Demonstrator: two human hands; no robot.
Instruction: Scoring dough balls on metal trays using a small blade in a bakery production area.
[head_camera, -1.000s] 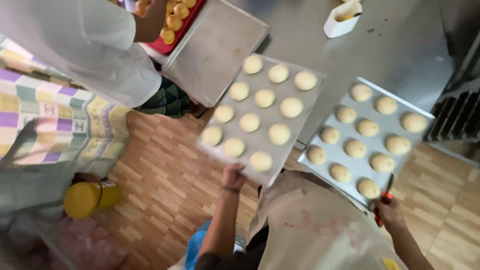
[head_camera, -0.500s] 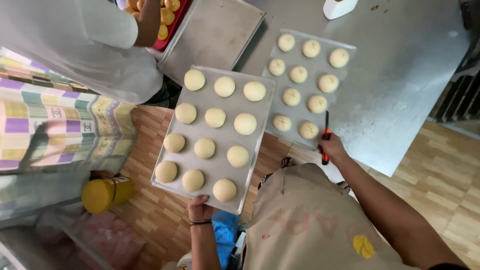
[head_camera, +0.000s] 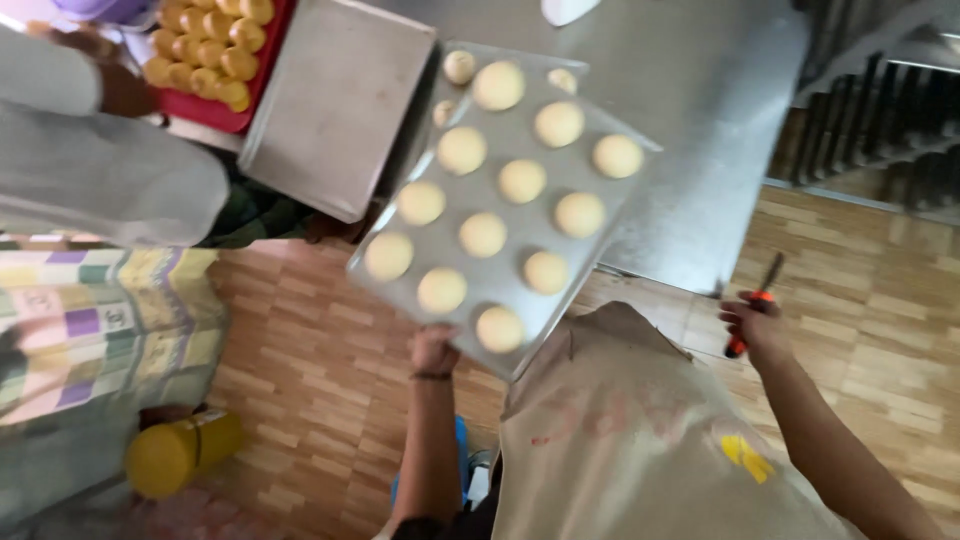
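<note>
Twelve pale dough rounds sit on a metal tray (head_camera: 500, 215) gripped at its near edge by the left hand (head_camera: 433, 350), lifted beside the steel bench (head_camera: 700, 110), unbaked, while the right hand (head_camera: 752, 322) clasps a red-handled knife (head_camera: 752, 310).

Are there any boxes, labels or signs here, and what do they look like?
Apron: on the person holding the baking tray, beige, with faint red print and a yellow mark.
Yellow container: on the floor at lower left, round; no label shows.
Checked cloth: at left, purple, yellow and green squares with small dark marks.
No signs or screens.
</note>
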